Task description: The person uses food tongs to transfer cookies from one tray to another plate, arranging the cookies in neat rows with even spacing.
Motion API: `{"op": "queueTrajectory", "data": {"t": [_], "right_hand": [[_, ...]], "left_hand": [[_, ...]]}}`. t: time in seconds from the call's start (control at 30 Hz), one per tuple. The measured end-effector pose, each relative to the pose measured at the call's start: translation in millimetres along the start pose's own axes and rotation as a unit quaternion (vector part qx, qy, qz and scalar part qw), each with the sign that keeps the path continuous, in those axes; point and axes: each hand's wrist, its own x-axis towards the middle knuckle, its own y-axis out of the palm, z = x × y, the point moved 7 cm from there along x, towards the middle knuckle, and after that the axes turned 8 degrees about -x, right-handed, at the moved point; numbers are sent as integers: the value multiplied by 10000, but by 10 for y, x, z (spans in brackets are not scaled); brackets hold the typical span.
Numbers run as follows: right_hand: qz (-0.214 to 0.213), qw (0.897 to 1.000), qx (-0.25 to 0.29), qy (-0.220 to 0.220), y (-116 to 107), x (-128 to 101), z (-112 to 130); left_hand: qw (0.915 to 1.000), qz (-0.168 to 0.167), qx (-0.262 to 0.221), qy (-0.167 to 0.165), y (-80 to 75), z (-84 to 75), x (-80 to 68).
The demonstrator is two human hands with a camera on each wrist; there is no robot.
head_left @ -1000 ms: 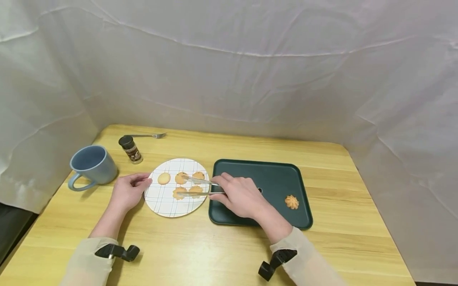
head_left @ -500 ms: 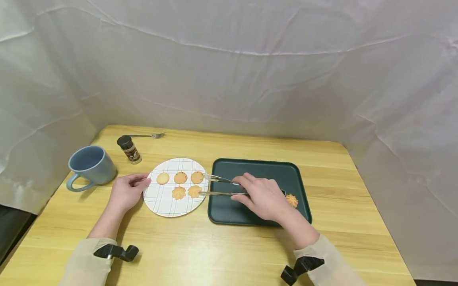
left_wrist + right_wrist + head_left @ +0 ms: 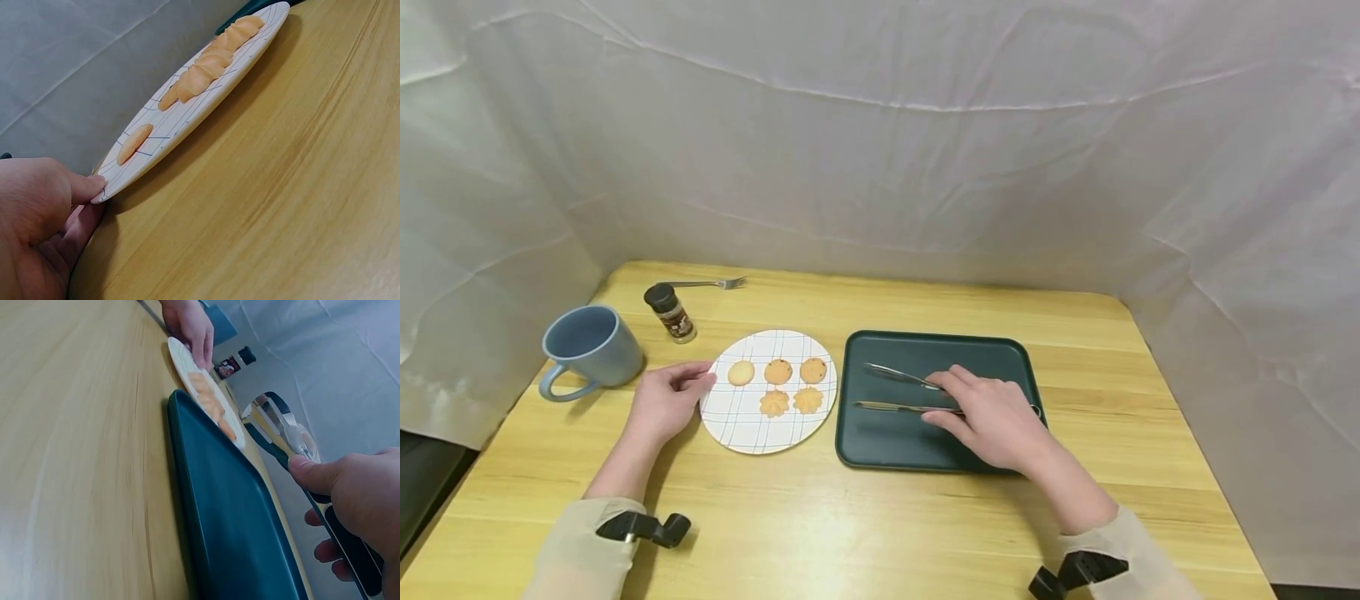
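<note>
My left hand pinches the left rim of a white round plate with blue grid lines, thumb on top and fingers below in the left wrist view. Several cookies lie on it: a plain round cookie, two speckled round ones in the top row, and two flower-shaped cookies beneath. Over a dark green tray, my right hand holds metal tongs whose arms are spread, tips pointing left with nothing between them. The flower-shaped cookie at the tray's right is hidden behind this hand.
At the left stands a blue mug. A black-capped spice jar is behind the plate, and a fork lies near the back edge. Pale cloth hangs around the wooden table.
My right hand has drawn the tongs rightward, from above the plate's cookies to over the tray, covering the cookie there. The left hand and plate have stayed in place.
</note>
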Motion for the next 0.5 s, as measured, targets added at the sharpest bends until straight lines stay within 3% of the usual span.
{"op": "queueTrajectory", "data": {"t": [0.5], "right_hand": [[-80,9979,303,563,-23,-445,-378]], "left_hand": [[10000,-5,12,-27,7,14,-2]]}}
